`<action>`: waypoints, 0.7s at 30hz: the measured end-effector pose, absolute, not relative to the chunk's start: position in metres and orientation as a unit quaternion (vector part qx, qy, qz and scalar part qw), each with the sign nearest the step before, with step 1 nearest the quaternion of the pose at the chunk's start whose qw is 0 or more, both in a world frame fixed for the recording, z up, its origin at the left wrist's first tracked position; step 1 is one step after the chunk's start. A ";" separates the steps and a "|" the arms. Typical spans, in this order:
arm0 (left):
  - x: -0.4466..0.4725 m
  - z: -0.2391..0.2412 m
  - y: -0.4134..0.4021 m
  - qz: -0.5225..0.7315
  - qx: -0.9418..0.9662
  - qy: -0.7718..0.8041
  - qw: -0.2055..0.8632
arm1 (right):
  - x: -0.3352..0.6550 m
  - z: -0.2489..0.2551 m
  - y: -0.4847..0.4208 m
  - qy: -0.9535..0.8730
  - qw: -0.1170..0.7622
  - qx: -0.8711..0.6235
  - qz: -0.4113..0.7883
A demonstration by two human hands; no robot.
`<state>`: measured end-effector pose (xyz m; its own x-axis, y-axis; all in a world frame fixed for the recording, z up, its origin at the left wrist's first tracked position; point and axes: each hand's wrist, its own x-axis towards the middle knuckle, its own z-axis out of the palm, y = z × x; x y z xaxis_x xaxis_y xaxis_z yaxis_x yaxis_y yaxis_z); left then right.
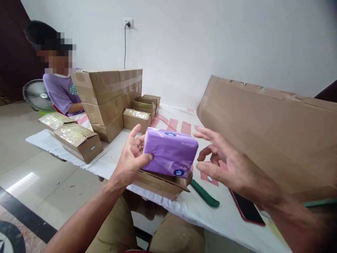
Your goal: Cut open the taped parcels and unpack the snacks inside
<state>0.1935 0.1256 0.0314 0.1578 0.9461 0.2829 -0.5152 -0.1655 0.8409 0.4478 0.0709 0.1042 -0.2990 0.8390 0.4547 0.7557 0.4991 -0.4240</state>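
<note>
A purple tissue pack [168,151] is held up over an open cardboard box [160,184] at the table's front edge. My left hand [133,154] grips the pack's left end, thumb pressed on its front face and some fingers behind it. Just off the pack's right end is my right hand [221,154], its fingers curved and spread apart with nothing between them. To the right of the box lies a green-handled tool [205,193], its far end hidden. The box's inside is mostly covered by the pack.
Stacked cardboard boxes [105,102] stand at the back left, with smaller boxes [138,119] beside them. Two taped boxes [79,140] lie on the left. A phone [249,207] and a large cardboard sheet [271,137] are right. Another person [61,88] sits beyond the stack.
</note>
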 end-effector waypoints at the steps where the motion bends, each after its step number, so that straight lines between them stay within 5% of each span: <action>1: 0.196 0.029 0.126 0.615 0.493 0.209 0.579 | 0.451 0.103 0.075 -0.789 0.314 -0.512 0.129; 10: 0.202 0.030 0.136 0.630 0.597 0.103 0.486 | 0.449 0.106 0.098 -0.719 0.397 -0.467 0.327; 21: 0.188 0.074 0.215 0.658 0.657 0.158 0.332 | 0.420 0.139 0.143 -0.710 0.535 -0.429 0.161</action>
<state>0.1885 0.2149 0.0745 0.0851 0.6441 0.7602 -0.2295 -0.7298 0.6440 0.4197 0.1433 0.1393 -0.0602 0.7812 0.6214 0.4375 0.5802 -0.6870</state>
